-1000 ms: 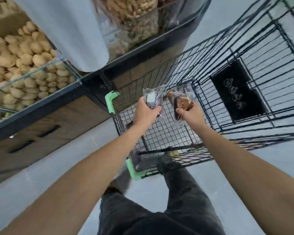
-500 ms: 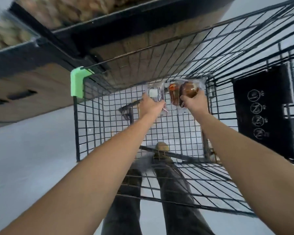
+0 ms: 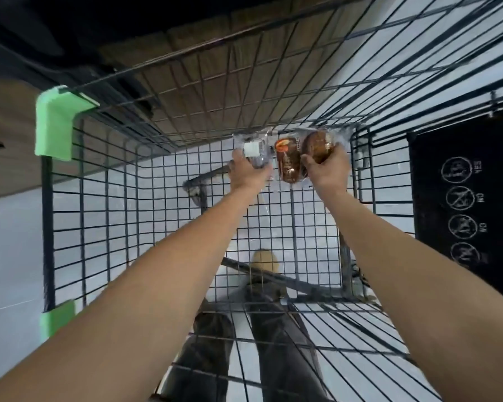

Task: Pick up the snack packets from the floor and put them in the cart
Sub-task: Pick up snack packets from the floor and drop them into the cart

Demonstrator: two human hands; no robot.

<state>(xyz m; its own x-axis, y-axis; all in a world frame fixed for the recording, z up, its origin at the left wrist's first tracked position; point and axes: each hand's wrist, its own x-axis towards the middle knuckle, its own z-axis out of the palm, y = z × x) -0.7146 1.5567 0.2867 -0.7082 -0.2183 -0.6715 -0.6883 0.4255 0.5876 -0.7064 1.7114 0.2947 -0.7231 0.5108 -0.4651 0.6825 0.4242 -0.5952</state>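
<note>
Both my arms reach deep into the black wire cart. My left hand grips a clear snack packet with a white label. My right hand grips a clear packet holding two brown pastries. The two packets sit side by side low at the cart's far end, close to the wire floor; whether they touch it I cannot tell.
Green plastic corner guards mark the cart's left side. A black sign with round icons hangs on the right wall. A wooden shelf base stands beyond the cart. My legs and a shoe show through the mesh over the pale floor.
My hands have gone further down and forward into the cart with both packets. The view has tilted down; the shelves of snacks have left the frame.
</note>
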